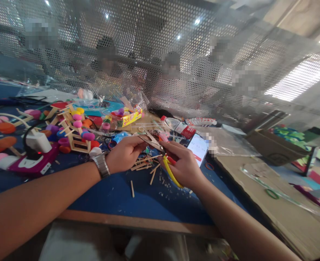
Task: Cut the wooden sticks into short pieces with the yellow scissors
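Blue desk (108,199) under my arms, magenta power strip (35,165) toward left edge. Right hand (185,165) clamped around yellow-handled scissors (162,149), blades parted, above desk's middle. Left hand (124,154) up at blades; can't tell its grip. Lit phone (197,146) near right hand. Loose wooden sticks (132,189) toward front edge.

Perforated screen (149,47) behind blue table (149,206)

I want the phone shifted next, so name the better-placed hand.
Probably the right hand: it is nearer the phone, though busy gripping scissors; the left hand is farther away.
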Motion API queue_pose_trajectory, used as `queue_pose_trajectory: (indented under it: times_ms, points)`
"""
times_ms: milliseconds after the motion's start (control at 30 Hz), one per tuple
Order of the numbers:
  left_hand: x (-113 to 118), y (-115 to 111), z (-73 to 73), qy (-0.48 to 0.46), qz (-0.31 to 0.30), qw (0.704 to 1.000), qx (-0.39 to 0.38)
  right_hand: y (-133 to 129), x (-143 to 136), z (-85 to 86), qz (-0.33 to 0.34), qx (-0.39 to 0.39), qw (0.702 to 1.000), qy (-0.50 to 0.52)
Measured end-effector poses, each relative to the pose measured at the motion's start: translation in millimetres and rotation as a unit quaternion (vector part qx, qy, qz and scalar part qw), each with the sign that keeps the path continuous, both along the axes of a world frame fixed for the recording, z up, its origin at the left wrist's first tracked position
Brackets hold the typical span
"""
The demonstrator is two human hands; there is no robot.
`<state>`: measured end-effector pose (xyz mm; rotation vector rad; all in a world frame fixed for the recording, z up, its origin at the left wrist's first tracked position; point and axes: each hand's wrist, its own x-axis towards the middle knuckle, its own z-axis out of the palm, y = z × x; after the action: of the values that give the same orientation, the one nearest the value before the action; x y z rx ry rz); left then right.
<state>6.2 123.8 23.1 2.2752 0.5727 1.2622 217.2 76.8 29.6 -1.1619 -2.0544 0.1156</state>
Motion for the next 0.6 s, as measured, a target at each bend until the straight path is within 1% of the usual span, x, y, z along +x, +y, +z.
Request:
queue_pose_trajectory:
  times_ms: [100,200,367,433,600]
  points:
    - [-0.8,-0.1,0.9,0.005,0.009,1.0,-0.006,2.3,1.2,-2.9,-0.007,0.011,1.0,0.005]
    - [-2.2,-1.8,4.6,0.029,0.012,0.999,-0.03,3.8,1.4,-4.5,-0.023,0.012,1.0,0.002]
    - [-1.6,-5.5,9.8,0.042,0.02,0.998,-0.052,3.2,-0.9,-1.9,-0.047,-0.027,0.998,0.015]
    - [-0.7,-5.7,9.0,0.037,0.023,0.998,-0.052,2.3,-1.6,-0.4,-0.045,-0.035,0.998,0.024]
    - [0.0,-2.6,3.5,0.007,0.028,0.999,-0.027,0.2,-1.1,1.6,-0.011,-0.015,1.0,0.006]
